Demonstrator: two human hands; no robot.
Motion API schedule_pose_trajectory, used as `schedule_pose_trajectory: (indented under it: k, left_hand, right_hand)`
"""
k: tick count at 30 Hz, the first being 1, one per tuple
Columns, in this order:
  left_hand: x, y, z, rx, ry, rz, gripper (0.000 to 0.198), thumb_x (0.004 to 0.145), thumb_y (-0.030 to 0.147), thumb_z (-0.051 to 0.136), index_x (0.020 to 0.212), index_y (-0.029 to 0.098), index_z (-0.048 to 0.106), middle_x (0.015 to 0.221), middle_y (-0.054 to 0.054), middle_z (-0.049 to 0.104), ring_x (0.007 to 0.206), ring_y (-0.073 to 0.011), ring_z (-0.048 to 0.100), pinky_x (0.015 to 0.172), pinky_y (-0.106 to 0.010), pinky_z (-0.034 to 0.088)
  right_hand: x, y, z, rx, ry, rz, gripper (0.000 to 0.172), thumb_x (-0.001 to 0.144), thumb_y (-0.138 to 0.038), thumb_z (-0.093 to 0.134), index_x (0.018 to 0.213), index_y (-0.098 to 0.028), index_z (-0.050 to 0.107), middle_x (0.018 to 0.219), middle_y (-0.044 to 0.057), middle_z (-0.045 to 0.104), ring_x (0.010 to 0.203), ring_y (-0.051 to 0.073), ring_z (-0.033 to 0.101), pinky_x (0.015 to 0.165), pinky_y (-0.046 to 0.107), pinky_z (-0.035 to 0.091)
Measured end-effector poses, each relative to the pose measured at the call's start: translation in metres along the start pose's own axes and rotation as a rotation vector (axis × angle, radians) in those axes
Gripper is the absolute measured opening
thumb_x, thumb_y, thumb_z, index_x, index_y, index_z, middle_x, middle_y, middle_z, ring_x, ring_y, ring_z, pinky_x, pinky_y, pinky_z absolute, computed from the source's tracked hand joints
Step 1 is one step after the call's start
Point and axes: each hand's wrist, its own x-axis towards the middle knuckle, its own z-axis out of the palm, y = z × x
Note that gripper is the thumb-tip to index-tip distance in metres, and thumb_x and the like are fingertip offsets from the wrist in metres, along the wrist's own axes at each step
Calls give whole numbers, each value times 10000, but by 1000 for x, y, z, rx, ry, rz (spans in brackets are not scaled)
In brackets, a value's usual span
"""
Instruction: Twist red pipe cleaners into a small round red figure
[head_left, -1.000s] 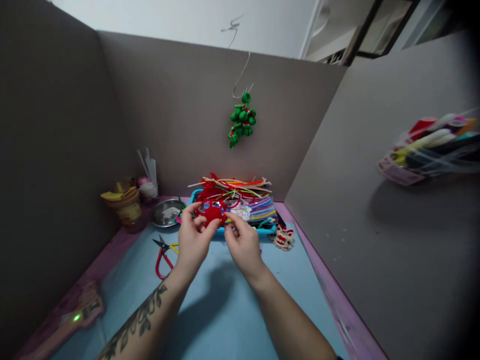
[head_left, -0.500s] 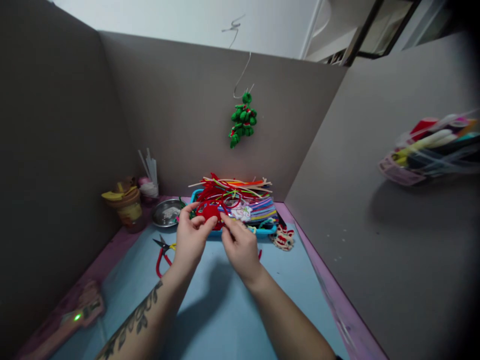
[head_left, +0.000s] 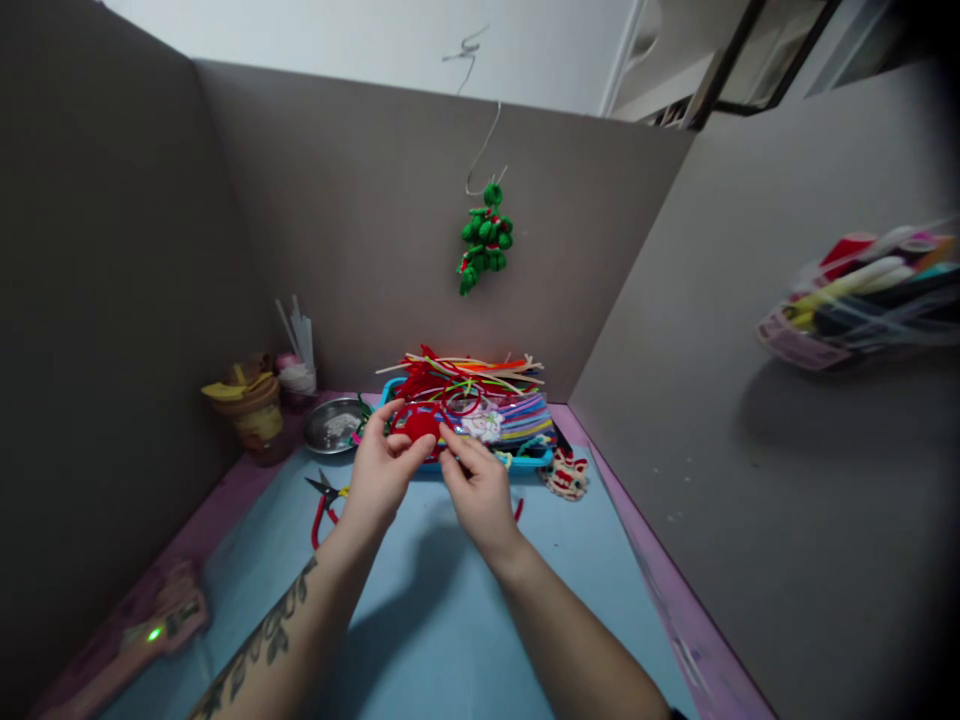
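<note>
Between my hands is a red pipe-cleaner piece (head_left: 421, 424), with a solid round middle and a thin loop around it. My left hand (head_left: 381, 465) grips it from the left, thumb and fingers closed at its edge. On the other side, my right hand (head_left: 476, 485) pinches its right edge between thumb and forefinger. Both hands are raised just in front of a blue tray (head_left: 532, 464) heaped with pipe cleaners (head_left: 465, 372) in red, cream and other colours. Red-handled scissors (head_left: 324, 500) lie open on the table left of my left wrist.
A metal bowl (head_left: 335, 425) and a pot (head_left: 255, 410) stand at the back left. A cream-and-red pipe-cleaner ornament (head_left: 566, 476) lies right of the tray. A green ornament (head_left: 487, 240) hangs on the back panel, and a filled holder (head_left: 862, 300) juts from the right panel. A glue gun (head_left: 154, 635) lies front left.
My hands and the red piece stay almost in place, with only a slight shift of the fingers. The whole view has moved very slightly.
</note>
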Motion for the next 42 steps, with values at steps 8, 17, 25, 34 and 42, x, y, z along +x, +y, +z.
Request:
schedule_pose_trajectory:
  k: [8, 17, 25, 34, 42]
  left_hand:
    - [3, 12, -4, -32, -32, -112, 787, 623, 317, 784, 1300, 149, 419, 521, 100, 512, 419, -78, 462, 413, -181, 310]
    - [5, 12, -8, -38, -70, -72, 868, 609, 282, 804, 1365, 155, 395, 592, 70, 544, 625, -160, 630, 572, -238, 475]
    - [6, 9, -7, -82, 0, -19, 778, 615, 272, 800, 1297, 170, 439, 657, 35, 628, 603, -137, 633, 629, -248, 495]
    - [5, 8, -7, 26, 7, 111, 700, 673, 251, 758, 1294, 204, 439, 623, 49, 600, 529, -108, 563, 513, -199, 420]
    - [6, 13, -8, -37, -61, -10, 745, 631, 264, 796, 1280, 177, 441, 689, 11, 650, 625, -146, 629, 598, -235, 471]
  right_hand:
    - [-1, 5, 4, 28, -26, -61, 361, 906, -207, 519, 1239, -273, 641, 1024, 72, 707, 905, 180, 654, 807, 306, 536]
    - [-2, 6, 2, -74, -85, -171, 401, 930, -177, 445, 1290, -267, 597, 989, 84, 689, 887, 178, 638, 804, 305, 517]
    - [-4, -2, 9, 176, 58, 128, 209, 823, -245, 593, 1012, -198, 669, 790, 20, 688, 639, 129, 606, 607, 241, 507]
    - [5, -9, -3, 562, -155, 476, 276, 684, -277, 703, 942, -194, 758, 672, 3, 710, 429, 60, 418, 405, 188, 316]
    - [16, -8, -33, 111, -100, 87, 268, 866, -362, 585, 1059, -233, 718, 947, 57, 718, 814, 176, 619, 731, 316, 494]
